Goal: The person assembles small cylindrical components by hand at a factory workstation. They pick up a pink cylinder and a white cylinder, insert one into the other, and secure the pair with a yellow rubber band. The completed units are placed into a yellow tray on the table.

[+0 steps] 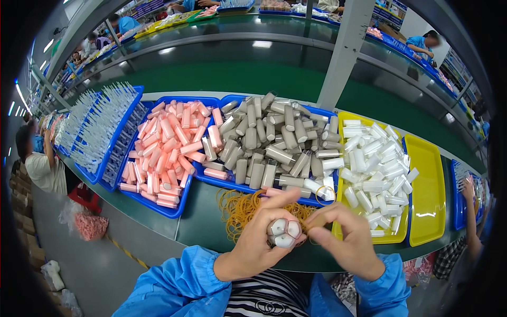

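Across the middle of the frame, a dark green worktable (203,223), with a wider green conveyor belt (216,76) beyond it toward the top. Rising from the belt's near edge at upper right of centre, a pale metal post (342,63). Next in size, a row of trays along the worktable: at centre, a blue tray (203,176) heaped with grey cylinders (288,134) in clear sleeves, plus a few pink and white ones near its front edge; left of that, another blue tray (168,212) full of pink cylinders (169,138); right of centre, a yellow tray (392,240) piled with white cylinders (376,174); just beside it, a second yellow tray (426,190).

Below the grey pile, a tangled heap of rubber bands (236,210), partly hidden by the hands. At lower centre, the left hand (251,245), fingers curled snugly around a bundle of three cylinders (284,236), round ends facing up toward the camera. Just right of the bundle, the right hand (344,238), thumb and forefinger drawn close together at the tips; impossible to tell whether pinching a band. Smallest, near the grey tray's lower right corner, a single loose band (318,196).
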Action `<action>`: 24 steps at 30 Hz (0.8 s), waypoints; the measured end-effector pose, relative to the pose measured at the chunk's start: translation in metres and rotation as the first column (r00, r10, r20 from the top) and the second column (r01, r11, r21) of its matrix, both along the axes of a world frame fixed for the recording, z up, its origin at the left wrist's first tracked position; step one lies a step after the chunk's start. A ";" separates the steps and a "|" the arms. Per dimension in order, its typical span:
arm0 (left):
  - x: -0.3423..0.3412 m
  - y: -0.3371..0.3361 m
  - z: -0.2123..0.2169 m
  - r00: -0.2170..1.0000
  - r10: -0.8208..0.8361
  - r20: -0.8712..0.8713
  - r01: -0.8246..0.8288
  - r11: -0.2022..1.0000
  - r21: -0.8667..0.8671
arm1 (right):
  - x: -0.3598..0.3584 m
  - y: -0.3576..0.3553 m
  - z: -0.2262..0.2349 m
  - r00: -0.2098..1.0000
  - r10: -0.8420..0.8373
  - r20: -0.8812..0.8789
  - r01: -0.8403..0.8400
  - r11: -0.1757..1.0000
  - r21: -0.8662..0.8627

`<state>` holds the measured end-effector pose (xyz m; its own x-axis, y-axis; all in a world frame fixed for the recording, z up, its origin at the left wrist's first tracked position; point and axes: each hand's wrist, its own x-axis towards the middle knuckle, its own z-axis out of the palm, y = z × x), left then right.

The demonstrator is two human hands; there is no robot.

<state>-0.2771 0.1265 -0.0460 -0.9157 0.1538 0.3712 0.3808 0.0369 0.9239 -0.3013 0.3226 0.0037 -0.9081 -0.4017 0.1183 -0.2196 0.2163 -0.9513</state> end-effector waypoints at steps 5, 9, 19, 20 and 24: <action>0.008 0.004 -0.009 0.971 -0.050 0.234 0.018 0.990 0.140 | 0.008 0.010 -0.001 0.928 0.135 0.347 -0.015 0.945 -0.327; 0.003 0.002 0.002 0.908 -0.237 0.345 0.192 0.968 0.159 | 0.010 -0.002 -0.005 0.995 0.011 0.102 0.021 0.950 -0.313; -0.010 -0.005 -0.002 0.928 -0.322 0.187 0.364 0.890 -0.275 | -0.028 0.004 0.022 0.714 0.536 -0.450 -0.219 0.782 0.583; -0.006 -0.004 0.003 0.938 -0.318 0.135 0.346 0.850 -0.397 | -0.030 0.006 0.020 0.738 0.547 -0.395 -0.251 0.767 0.591; -0.006 -0.017 0.019 0.944 -0.184 0.275 0.257 0.932 -0.257 | -0.039 0.030 0.004 0.791 0.461 -0.404 -0.113 0.757 0.643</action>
<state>-0.2829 0.1095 -0.0270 -0.9021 0.4283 0.0529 0.1761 0.2534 0.9512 -0.3407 0.3529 0.0076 -0.6014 -0.7772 0.1852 -0.7706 0.5031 -0.3912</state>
